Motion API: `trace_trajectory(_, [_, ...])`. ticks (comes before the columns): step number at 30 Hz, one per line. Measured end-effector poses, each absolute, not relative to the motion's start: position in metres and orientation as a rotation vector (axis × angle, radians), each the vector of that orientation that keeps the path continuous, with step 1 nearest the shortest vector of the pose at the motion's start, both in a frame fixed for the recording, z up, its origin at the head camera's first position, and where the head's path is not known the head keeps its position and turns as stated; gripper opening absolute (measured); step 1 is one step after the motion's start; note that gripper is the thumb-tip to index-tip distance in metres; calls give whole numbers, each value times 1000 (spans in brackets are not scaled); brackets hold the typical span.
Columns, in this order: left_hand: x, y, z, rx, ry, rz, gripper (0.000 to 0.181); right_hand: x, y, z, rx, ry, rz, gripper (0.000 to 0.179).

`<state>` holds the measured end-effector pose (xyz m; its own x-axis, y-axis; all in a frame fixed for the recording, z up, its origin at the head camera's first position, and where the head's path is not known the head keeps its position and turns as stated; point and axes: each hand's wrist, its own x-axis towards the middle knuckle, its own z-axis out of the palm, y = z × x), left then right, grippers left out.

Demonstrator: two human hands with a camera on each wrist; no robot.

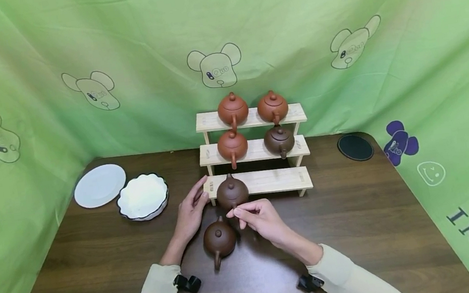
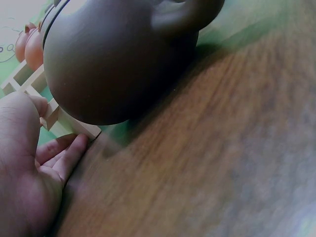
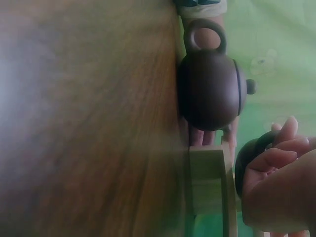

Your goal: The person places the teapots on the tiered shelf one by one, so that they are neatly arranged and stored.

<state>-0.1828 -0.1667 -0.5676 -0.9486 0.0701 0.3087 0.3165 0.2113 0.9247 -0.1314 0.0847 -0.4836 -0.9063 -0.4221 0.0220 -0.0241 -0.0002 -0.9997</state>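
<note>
In the head view my right hand [image 1: 265, 220] pinches the handle of a dark brown teapot [image 1: 232, 192] at the left part of the lowest step of a wooden stand [image 1: 277, 180]. Whether its base touches the plank I cannot tell. My left hand [image 1: 191, 215] touches the left end of that step, its fingers fairly straight. The left wrist view shows its thumb and fingers [image 2: 71, 155] against the wood. Between my forearms a second dark brown teapot [image 1: 219, 238] stands on the table, handle towards me; it looms large in the left wrist view.
Three reddish teapots, including one at the top left [image 1: 233, 110], and a dark teapot [image 1: 279, 141] stand on the upper steps. A white plate [image 1: 100, 185] and a scalloped white dish [image 1: 142, 197] lie left; a black oval coaster [image 1: 355, 147] lies right. Green cloth [image 1: 278, 10] surrounds the table.
</note>
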Motion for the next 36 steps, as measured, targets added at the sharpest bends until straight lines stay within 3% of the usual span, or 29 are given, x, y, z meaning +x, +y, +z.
trace_trajectory(13, [-193, -171, -585, -317, -2350, -1841, 47, -146, 70, -483, -377, 2027, -2031, 27])
trace_trajectory(23, [-178, -160, -552, -342, -2297, -1851, 49, -158, 69, -485, -341, 2000, -2087, 27])
trace_trajectory(36, [-197, -173, -590, -307, -2336, -1893, 46, -159, 72, -487, -293, 1984, -2034, 31])
